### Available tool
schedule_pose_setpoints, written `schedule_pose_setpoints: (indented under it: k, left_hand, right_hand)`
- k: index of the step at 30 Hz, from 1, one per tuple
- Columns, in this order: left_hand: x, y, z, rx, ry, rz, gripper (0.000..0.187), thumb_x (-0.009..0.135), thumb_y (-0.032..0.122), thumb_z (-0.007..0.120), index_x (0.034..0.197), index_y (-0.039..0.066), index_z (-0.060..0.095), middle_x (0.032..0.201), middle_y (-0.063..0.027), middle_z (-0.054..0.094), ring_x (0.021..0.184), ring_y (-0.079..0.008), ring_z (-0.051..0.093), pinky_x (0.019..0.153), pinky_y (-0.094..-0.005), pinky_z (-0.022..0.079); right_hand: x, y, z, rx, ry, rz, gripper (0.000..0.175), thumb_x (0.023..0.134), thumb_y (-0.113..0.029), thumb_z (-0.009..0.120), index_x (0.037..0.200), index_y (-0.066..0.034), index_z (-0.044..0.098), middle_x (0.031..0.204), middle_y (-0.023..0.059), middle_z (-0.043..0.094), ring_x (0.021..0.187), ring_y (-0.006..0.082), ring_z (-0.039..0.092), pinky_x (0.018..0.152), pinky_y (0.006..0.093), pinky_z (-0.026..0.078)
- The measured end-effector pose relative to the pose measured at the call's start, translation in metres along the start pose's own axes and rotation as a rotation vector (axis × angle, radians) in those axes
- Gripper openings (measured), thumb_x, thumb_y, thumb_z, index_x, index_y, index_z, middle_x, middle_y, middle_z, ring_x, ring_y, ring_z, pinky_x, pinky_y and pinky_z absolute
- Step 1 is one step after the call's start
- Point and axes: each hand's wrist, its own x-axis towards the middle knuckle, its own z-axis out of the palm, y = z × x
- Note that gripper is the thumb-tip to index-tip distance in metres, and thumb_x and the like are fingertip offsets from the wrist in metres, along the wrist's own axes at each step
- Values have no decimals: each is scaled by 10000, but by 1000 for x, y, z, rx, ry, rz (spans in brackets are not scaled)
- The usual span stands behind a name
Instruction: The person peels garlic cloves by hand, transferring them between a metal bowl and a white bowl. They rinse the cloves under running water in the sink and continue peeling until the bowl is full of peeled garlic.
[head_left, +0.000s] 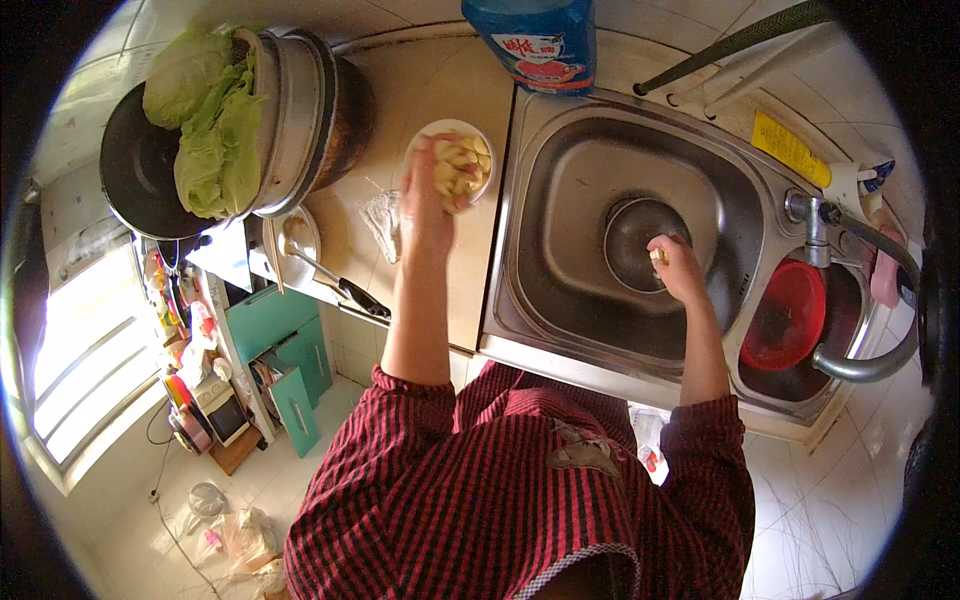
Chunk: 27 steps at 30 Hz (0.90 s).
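My left hand (426, 184) is at the left side of a white bowl (444, 126) on the counter, its fingers blurred over the rim. Pale yellow pieces of food (461, 169) fill the bowl. Over the large steel sink basin, my right hand (675, 262) has its fingers closed around small pale pieces (658, 255). Beneath it, a round metal bowl (630, 240) rests on the basin's floor, partly covered by the hand.
The steel sink (577, 315) has a red basin (784, 315) and a faucet (816, 225) at right. A blue bottle (540, 45) stands behind. Leafy greens (217, 150) lie on stacked pots at left. A cloth (382, 223) and a ladle (322, 270) lie on the counter.
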Motion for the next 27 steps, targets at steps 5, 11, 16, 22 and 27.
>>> schedule_pose_setpoints:
  k: [5,11,16,22,27]
  left_hand:
    - [10,19,-19,258,20,20,646,939,539,479,1264,-19,493,1293,-173,523,1212,-297,502,897,-428,534]
    - [-15,43,-23,265,68,-3,705,943,575,421,1289,-37,469,1379,-187,453,1304,-355,404,1004,-530,439]
    - [-22,58,-18,186,74,324,603,1000,481,372,1200,-72,507,1236,-191,535,1198,-305,513,970,-469,472]
    - [-27,61,-13,-31,-104,189,597,1016,451,338,1192,-93,509,1197,-210,570,1118,-285,564,944,-393,475]
    - [-30,54,-4,2,-105,120,614,1021,451,308,1197,-101,512,1177,-216,592,1081,-289,595,926,-388,487]
  right_hand:
    - [-11,-9,-2,102,52,-3,200,824,-34,636,1016,-56,586,1033,147,612,992,327,599,854,400,476]
    - [-10,-66,-1,590,16,67,239,859,-16,597,1095,-54,592,1098,79,627,977,188,629,782,308,551]
    - [7,-180,5,694,149,-309,238,862,-70,632,1098,-80,603,1045,112,611,964,241,628,797,348,529]
    - [52,-297,25,427,283,-598,330,827,-98,639,1143,-26,576,1167,203,551,1035,374,590,873,455,491]
    - [47,-289,22,145,458,-787,325,832,-104,636,1145,-38,581,1249,209,535,1069,361,586,890,434,496]
